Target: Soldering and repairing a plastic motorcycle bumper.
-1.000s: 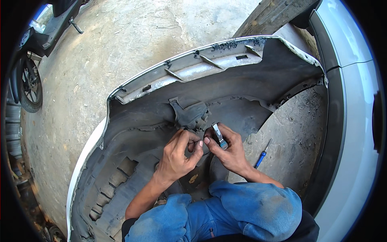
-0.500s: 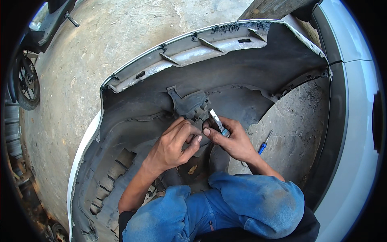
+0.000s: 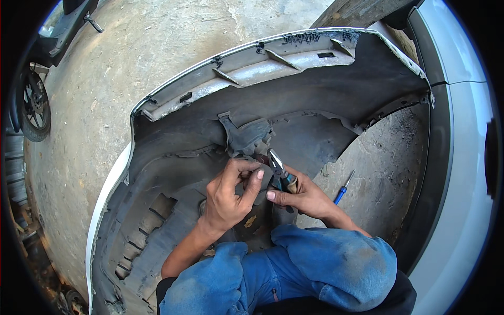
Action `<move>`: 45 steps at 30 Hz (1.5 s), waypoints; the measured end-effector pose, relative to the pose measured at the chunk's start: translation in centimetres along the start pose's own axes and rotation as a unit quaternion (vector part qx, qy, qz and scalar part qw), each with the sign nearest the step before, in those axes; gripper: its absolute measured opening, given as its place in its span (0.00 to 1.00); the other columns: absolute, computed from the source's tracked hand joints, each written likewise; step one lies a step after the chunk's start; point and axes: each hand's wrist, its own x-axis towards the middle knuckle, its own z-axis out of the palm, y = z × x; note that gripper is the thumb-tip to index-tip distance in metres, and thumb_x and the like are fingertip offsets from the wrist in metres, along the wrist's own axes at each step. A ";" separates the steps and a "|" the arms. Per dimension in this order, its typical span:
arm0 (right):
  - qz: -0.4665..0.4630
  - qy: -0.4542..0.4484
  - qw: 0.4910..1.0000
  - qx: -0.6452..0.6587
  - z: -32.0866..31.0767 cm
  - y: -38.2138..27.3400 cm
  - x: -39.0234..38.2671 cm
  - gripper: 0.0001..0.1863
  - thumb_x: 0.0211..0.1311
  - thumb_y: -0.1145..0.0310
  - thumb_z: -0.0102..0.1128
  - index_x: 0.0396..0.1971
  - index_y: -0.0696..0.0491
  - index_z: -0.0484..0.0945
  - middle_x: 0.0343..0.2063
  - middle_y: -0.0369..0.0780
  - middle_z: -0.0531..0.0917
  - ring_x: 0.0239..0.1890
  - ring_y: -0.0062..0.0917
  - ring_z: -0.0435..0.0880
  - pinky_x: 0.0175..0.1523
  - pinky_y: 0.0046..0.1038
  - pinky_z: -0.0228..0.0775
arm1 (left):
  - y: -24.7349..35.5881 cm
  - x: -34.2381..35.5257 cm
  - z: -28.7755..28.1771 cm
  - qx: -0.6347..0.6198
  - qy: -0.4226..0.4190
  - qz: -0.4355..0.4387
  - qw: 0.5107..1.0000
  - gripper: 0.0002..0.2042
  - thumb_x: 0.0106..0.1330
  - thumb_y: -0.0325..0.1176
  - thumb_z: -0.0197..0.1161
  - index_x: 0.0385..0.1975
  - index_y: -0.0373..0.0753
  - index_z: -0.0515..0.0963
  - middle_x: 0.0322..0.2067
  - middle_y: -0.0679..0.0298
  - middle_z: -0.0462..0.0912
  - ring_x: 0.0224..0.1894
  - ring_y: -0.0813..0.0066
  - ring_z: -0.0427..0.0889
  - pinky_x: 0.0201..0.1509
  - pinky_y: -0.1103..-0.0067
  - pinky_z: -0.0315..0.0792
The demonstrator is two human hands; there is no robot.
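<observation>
My right hand is wrapped around a pair of pliers with teal and dark handles, their metal jaws pointing up and away from me. My left hand is closed in a pinch just left of the pliers; what its fingertips hold, if anything, I cannot make out. Just beyond both hands is a dark grey plastic bracket, its near end partly hidden by my fingers. It lies against the dark inner side of a large car bumper, which curves around in front of me.
On the concrete floor to the right lies a blue-handled screwdriver. A light-coloured car body borders the right side. At far left stands a motorcycle wheel. A wooden beam is at the top.
The pliers have turned in my right hand, so the jaws and handles show more. My left hand has shifted slightly right, still pinched. The bumper edge appears shifted a little to the right.
</observation>
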 end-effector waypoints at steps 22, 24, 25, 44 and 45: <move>-0.023 -0.028 0.998 -0.051 -0.1 0.2 -0.1 0.45 0.64 0.78 0.55 0.83 0.53 0.52 0.42 0.35 0.78 0.40 0.17 0.75 0.49 0.23 0.72 | -1.2 0.0 0.5 0.034 -0.055 0.076 0.995 0.07 0.68 0.23 0.69 0.40 0.30 0.77 0.31 0.56 0.81 0.29 0.67 0.84 0.33 0.72 0.78; -0.058 -0.025 0.997 -0.036 0.0 0.5 0.1 0.46 0.63 0.76 0.54 0.83 0.53 0.52 0.36 0.34 0.77 0.35 0.16 0.73 0.44 0.22 0.70 | -1.3 0.0 0.5 0.035 -0.057 0.074 0.995 0.07 0.68 0.22 0.69 0.40 0.30 0.77 0.32 0.55 0.81 0.29 0.67 0.84 0.33 0.72 0.78; -0.074 -0.022 0.995 -0.058 -0.2 1.1 0.4 0.46 0.63 0.75 0.54 0.83 0.51 0.53 0.33 0.34 0.77 0.33 0.16 0.72 0.42 0.23 0.69 | -1.3 0.1 0.5 0.037 -0.057 0.077 0.995 0.07 0.68 0.22 0.69 0.40 0.30 0.77 0.32 0.55 0.81 0.29 0.66 0.84 0.33 0.72 0.78; -0.087 0.071 0.940 -0.321 0.9 -1.5 0.2 0.35 0.72 0.59 0.66 0.74 0.55 0.68 0.40 0.52 0.90 0.32 0.29 0.87 0.45 0.37 0.79 | -2.8 -1.9 3.0 -0.227 -0.017 -0.101 0.968 0.12 0.77 0.33 0.65 0.48 0.31 0.73 0.33 0.61 0.84 0.37 0.76 0.86 0.39 0.73 0.81; -0.024 0.059 0.946 -0.318 1.1 -2.2 0.1 0.33 0.71 0.58 0.68 0.70 0.57 0.72 0.41 0.53 0.90 0.40 0.37 0.89 0.51 0.39 0.79 | -3.2 -2.0 3.1 -0.290 0.006 -0.113 0.950 0.14 0.79 0.36 0.63 0.50 0.31 0.73 0.35 0.61 0.85 0.39 0.78 0.86 0.41 0.74 0.81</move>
